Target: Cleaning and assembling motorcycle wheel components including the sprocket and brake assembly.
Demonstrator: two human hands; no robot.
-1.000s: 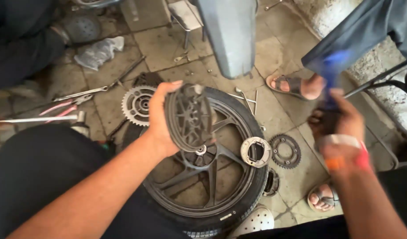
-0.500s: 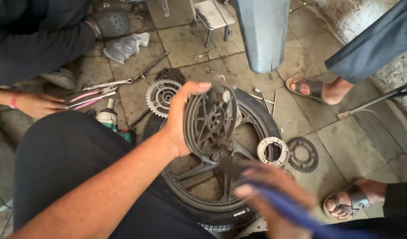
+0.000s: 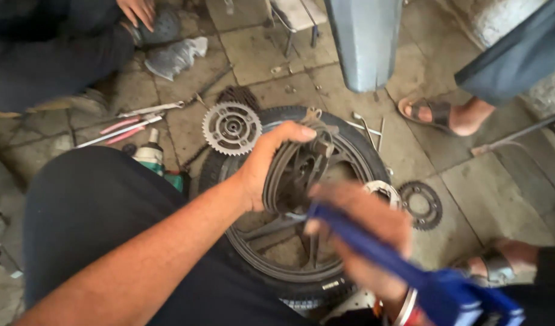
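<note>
- Fingers of the left hand wrap over the rim of a dark round hub part, held at frame centre above the wheel.
- Right hand, blurred, closes on a blue tool at lower right.
- A sprocket lies on the floor, upper centre.
- A smaller toothed ring lies to the right.

Round drum part: dark, greasy metal disc with a ribbed rim, held on edge and tilted above the wheel, left-hand fingers over its top rim.
Blue tool: long, blue-handled, blurred, in the right hand, its tip at the part's lower rim.
</note>
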